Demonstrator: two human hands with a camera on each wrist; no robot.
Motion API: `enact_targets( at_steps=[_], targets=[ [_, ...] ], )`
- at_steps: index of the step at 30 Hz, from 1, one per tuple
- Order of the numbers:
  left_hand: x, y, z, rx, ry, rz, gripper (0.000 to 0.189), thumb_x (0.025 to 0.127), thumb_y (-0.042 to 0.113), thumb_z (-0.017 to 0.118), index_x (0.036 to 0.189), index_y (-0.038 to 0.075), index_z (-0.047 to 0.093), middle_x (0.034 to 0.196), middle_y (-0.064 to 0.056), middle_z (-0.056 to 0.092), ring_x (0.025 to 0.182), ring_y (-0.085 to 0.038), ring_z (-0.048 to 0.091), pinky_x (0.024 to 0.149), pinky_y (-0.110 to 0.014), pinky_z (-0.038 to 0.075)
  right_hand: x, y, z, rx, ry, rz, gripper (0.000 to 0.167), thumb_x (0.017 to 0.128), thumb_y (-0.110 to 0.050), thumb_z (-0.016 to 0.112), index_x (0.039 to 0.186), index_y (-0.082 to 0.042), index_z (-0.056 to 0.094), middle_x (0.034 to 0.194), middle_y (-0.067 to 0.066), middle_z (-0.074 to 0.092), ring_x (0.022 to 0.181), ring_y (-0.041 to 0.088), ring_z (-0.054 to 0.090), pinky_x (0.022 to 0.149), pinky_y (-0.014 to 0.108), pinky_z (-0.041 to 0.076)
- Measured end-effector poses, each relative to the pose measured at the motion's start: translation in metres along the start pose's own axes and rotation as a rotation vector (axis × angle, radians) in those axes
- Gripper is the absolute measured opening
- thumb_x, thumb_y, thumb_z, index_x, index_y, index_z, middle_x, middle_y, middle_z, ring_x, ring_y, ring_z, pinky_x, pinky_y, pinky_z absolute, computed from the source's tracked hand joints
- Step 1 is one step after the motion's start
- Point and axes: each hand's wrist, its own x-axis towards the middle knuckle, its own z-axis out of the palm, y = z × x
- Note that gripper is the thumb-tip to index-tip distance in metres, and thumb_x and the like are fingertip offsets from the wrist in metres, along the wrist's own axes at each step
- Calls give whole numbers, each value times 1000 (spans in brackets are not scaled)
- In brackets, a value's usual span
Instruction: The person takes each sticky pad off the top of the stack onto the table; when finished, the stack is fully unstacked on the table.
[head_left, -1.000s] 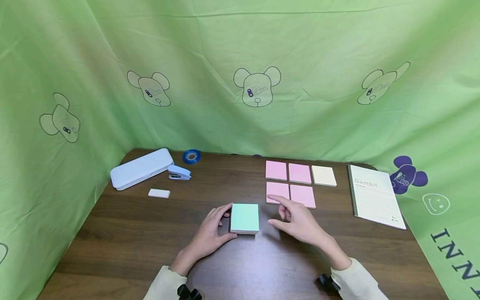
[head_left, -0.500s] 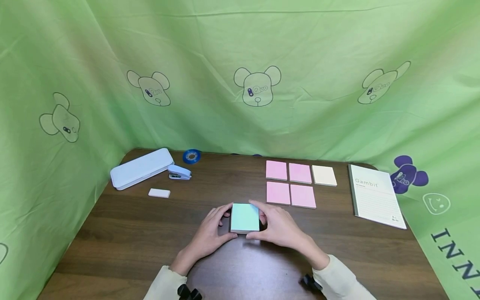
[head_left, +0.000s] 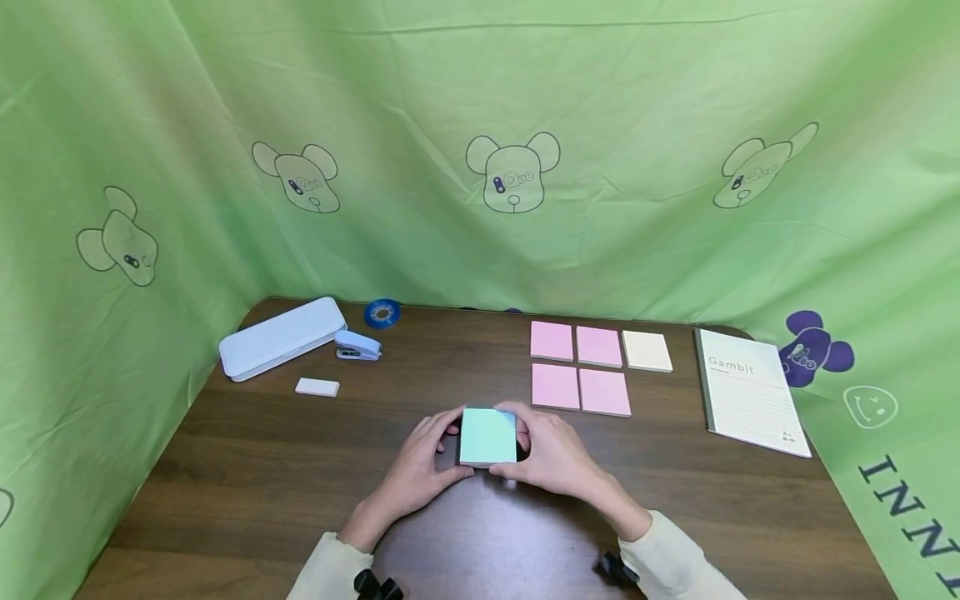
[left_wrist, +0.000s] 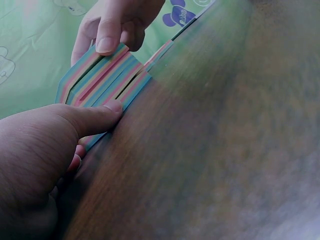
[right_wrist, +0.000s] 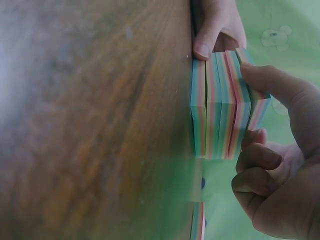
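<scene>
A stack of sticky note pads [right_wrist: 215, 127] with striped, multicoloured edges stands on the brown table in front of me. Its top face is mint green in the head view. My left hand [head_left: 418, 460] holds the stack from the left, its thumb on the near edges low down. From the right, my right hand [head_left: 557, 454] pinches the uppermost pad [right_wrist: 259, 102] between thumb and fingers. That pad sits slightly askew, with a narrow gap partly showing under it in the right wrist view. The fingers on the far side of the stack are mostly hidden.
Behind the right hand lie several pink pads [head_left: 555, 386] in two rows, with a cream pad [head_left: 647, 352] beside them. A notebook [head_left: 753, 392] lies far right. At left are a pale blue case [head_left: 283, 337], a stapler [head_left: 358, 345], an eraser [head_left: 317, 387] and blue tape [head_left: 382, 313].
My right hand has come left from near the pink pads to the stack and now pinches its top pad, which has shifted very slightly. The left hand has stayed in place.
</scene>
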Motion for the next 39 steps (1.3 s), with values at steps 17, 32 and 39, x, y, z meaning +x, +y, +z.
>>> enact_targets(
  at_steps=[17,32,39],
  targets=[
    [0,-1,1,-7,15,21,93,86,17,99,164,9,51,148,-2,65,123,-20,61,94,-30,55,-18,32,-29,121,121,-3,77,72,-19,104,140,-14,68,80,-13,50,70,1,46,67,23,42],
    [0,0,1,-8,18,13,93,84,15,100,164,9,51,149,-3,65,123,-20,61,94,-29,55,-51,92,-79,133,137,49,75,78,-14,103,143,-12,66,83,-4,51,70,3,45,62,20,42],
    [0,1,1,2,13,-4,93,85,16,100,164,10,51,150,-2,64,124,-19,61,94,-29,56,-68,121,-105,109,127,86,76,80,-12,101,147,-8,63,86,-2,51,71,4,45,61,21,40]
  ],
)
